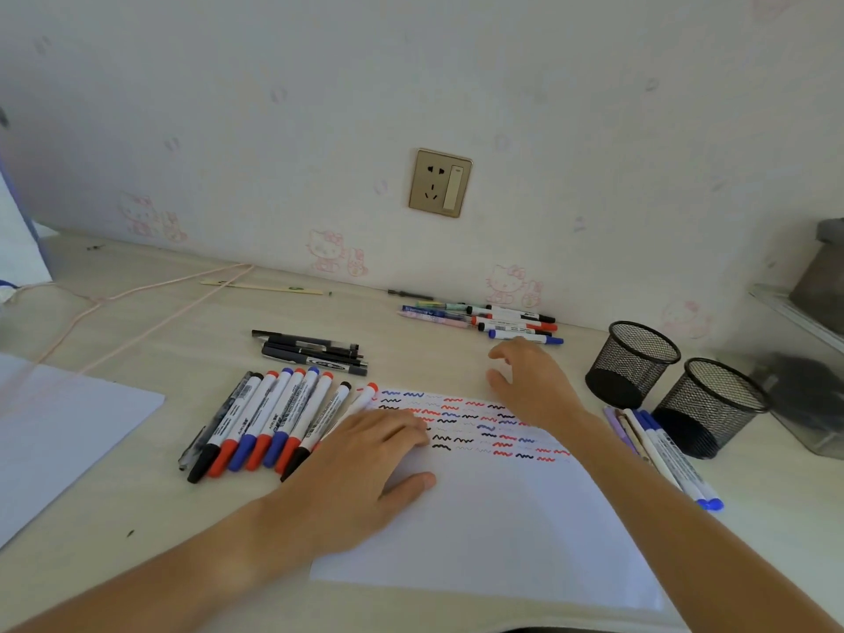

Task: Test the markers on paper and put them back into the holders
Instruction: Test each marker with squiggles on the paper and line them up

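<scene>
Two bare forearms reach over a white paper sheet covered in red, blue and black squiggles. Left hand presses flat on it, fingers straight, holding nothing. Right hand hovers beyond, fingers loosely curled and empty. Left of the flat hand lies a row of capped markers; right of the hovering hand stand two black mesh holders.
</scene>
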